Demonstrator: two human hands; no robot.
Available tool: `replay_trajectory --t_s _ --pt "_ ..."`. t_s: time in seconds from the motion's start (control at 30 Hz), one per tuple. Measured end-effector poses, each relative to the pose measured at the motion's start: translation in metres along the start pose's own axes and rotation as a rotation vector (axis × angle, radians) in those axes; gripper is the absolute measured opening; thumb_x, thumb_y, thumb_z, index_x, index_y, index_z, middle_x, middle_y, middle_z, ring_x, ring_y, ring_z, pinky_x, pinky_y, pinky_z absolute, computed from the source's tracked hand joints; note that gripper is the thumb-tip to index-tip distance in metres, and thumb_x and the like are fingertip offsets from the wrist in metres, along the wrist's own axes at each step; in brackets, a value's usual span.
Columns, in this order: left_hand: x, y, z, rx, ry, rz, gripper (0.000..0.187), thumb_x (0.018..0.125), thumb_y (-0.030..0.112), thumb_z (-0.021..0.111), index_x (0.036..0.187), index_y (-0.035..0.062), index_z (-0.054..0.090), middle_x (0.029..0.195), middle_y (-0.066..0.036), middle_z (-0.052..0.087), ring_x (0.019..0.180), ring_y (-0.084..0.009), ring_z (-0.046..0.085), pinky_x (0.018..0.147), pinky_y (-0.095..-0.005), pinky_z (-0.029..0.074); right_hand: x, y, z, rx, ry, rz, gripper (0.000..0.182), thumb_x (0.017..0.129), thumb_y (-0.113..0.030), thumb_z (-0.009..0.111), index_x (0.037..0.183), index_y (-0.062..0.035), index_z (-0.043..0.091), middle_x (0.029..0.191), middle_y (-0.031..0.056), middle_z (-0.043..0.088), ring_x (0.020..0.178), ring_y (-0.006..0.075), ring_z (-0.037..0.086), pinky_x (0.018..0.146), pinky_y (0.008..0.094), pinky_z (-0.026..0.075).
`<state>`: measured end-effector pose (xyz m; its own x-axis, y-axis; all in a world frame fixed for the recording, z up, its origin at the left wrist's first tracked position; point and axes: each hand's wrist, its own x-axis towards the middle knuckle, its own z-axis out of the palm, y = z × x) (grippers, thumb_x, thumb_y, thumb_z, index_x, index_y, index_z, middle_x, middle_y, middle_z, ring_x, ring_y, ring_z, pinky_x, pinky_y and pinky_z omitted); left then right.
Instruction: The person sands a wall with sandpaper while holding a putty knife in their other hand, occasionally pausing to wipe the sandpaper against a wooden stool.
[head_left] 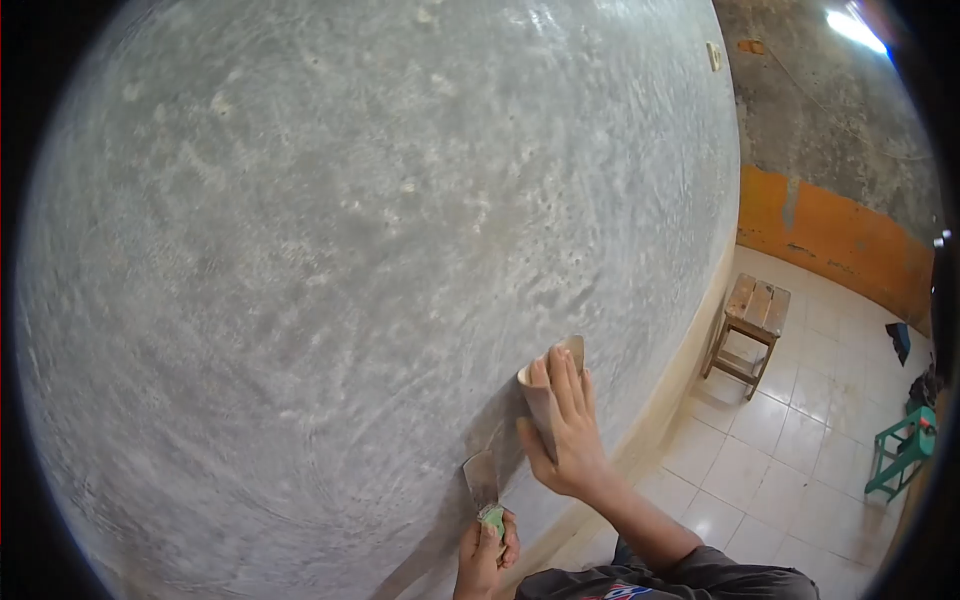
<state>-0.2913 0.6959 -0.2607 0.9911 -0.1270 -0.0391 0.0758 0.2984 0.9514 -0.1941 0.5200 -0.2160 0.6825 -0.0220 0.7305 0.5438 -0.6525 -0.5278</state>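
A grey, mottled plastered wall fills most of the view. My right hand presses a folded sheet of sandpaper against it, the fingers lying over the sheet and its curled edge showing at the left. Lower down, my left hand is closed round the green handle of a putty knife, whose metal blade points up beside the wall.
On the tiled floor at the right stands a wooden stool. A green plastic stool is farther right, near dark items. Behind them is a wall with an orange lower band. A switch plate sits at the upper wall edge.
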Motion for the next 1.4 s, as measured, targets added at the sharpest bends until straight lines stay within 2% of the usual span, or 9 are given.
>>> replay_trajectory --t_s 0.23,0.3,0.4,0.53,0.63,0.8,1.03,1.23,1.4 --pt "0.021 -0.026 -0.006 -0.23 0.128 -0.181 0.055 0.091 0.057 0.049 0.108 0.0052 0.056 0.065 0.003 0.043 0.048 -0.0061 0.035 0.045 -0.02 0.031 -0.047 0.033 0.029 0.095 -0.152 0.103 0.069 0.089 -0.021 0.057 0.144 0.005 0.024 0.146 0.0351 0.021 0.137 0.0502 0.02 0.108 0.0606 0.016" --pt "0.025 -0.02 0.028 -0.079 0.147 -0.061 0.058 0.089 0.06 0.05 0.107 0.0055 0.057 0.062 0.004 0.041 0.048 -0.0062 0.035 0.046 -0.0201 0.032 -0.003 0.063 0.017 0.16 0.155 -0.027 0.067 0.089 -0.014 0.055 0.143 0.0072 0.022 0.147 0.0361 0.016 0.136 0.0542 0.017 0.109 0.059 0.016" --pt "0.044 -0.026 0.048 -0.006 0.113 -0.065 0.057 0.088 0.062 0.049 0.102 0.0072 0.056 0.061 0.004 0.04 0.047 -0.0063 0.034 0.045 -0.0205 0.032 0.053 0.094 -0.009 0.188 0.217 0.015 0.07 0.086 -0.008 0.055 0.143 0.0085 0.018 0.148 0.0363 0.01 0.135 0.057 0.011 0.109 0.0597 0.013" --pt "0.077 -0.045 0.081 -0.122 0.105 -0.123 0.056 0.087 0.065 0.049 0.095 0.0094 0.054 0.061 0.003 0.04 0.047 -0.0069 0.035 0.042 -0.0212 0.032 -0.011 0.119 0.033 0.177 0.083 -0.015 0.08 0.083 -0.016 0.06 0.145 0.0076 0.014 0.146 0.0403 0.009 0.134 0.0607 0.009 0.108 0.064 0.009" --pt "0.096 -0.057 0.117 -0.12 0.239 -0.116 0.054 0.088 0.065 0.046 0.089 0.0111 0.051 0.059 0.003 0.038 0.045 -0.0074 0.034 0.04 -0.022 0.03 -0.016 0.156 0.025 0.244 -0.046 0.002 0.08 0.084 -0.018 0.06 0.145 0.008 0.014 0.147 0.039 0.008 0.135 0.0588 0.007 0.108 0.0633 0.008" --pt "0.12 -0.069 0.163 -0.232 0.17 -0.059 0.052 0.091 0.062 0.044 0.089 0.0106 0.05 0.059 0.003 0.04 0.045 -0.0074 0.035 0.04 -0.0216 0.029 0.107 0.193 -0.048 0.161 0.154 -0.044 0.079 0.087 -0.021 0.059 0.145 0.0075 0.015 0.149 0.0361 0.006 0.138 0.0547 0.004 0.109 0.0628 0.005" --pt "0.141 -0.078 0.213 -0.13 0.245 -0.064 0.045 0.096 0.05 0.043 0.097 0.0058 0.053 0.058 0.003 0.04 0.046 -0.0078 0.037 0.042 -0.0186 0.031 0.02 0.232 -0.023 0.271 -0.082 -0.043 0.076 0.085 -0.018 0.058 0.146 0.0033 0.017 0.148 0.0379 0.005 0.137 0.0567 0.003 0.108 0.0641 0.004" --pt "0.158 -0.093 0.209 -0.193 0.183 -0.046 0.045 0.097 0.047 0.044 0.104 0.0039 0.054 0.056 0.004 0.039 0.045 -0.0083 0.036 0.042 -0.0201 0.032 0.126 0.258 -0.064 0.294 0.26 -0.071 0.072 0.082 -0.013 0.055 0.145 0.0032 0.023 0.148 0.0381 0.005 0.135 0.0592 0.003 0.108 0.0645 0.005" --pt "0.169 -0.079 0.214 -0.24 0.177 -0.139 0.044 0.096 0.048 0.047 0.105 0.0059 0.055 0.056 0.003 0.038 0.046 -0.0084 0.037 0.043 -0.0205 0.032 0.032 0.248 -0.022 0.268 0.092 0.08 0.069 0.082 -0.011 0.052 0.145 0.0016 0.026 0.149 0.0369 0.005 0.137 0.0564 0.0 0.108 0.0632 0.004"
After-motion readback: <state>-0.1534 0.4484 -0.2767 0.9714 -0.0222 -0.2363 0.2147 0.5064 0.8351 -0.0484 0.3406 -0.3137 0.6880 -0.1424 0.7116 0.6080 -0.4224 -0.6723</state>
